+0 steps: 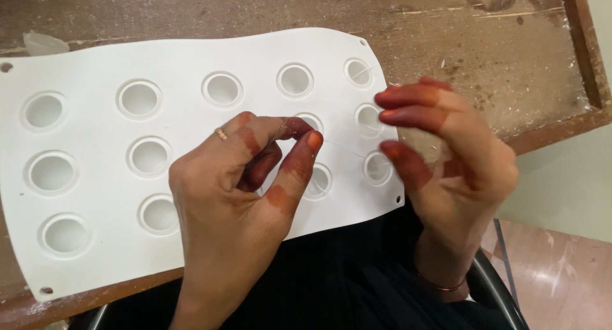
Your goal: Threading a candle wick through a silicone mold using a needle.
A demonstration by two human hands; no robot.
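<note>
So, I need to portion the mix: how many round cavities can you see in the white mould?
13 cavities: five in the top row, four middle, four bottom of the mould. The left hand may hide more.

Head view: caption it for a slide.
Left hand pinches a thin thread over a white silicone mould; right hand cups a pale lump.

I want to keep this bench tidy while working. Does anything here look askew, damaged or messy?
The white mould sheet lies slightly crooked and overhangs the wooden table's near edge, above the lap. The tabletop is scratched and flecked with pale crumbs at right. A thin thread runs between the left hand and right hand. Nothing has spilled.
</note>
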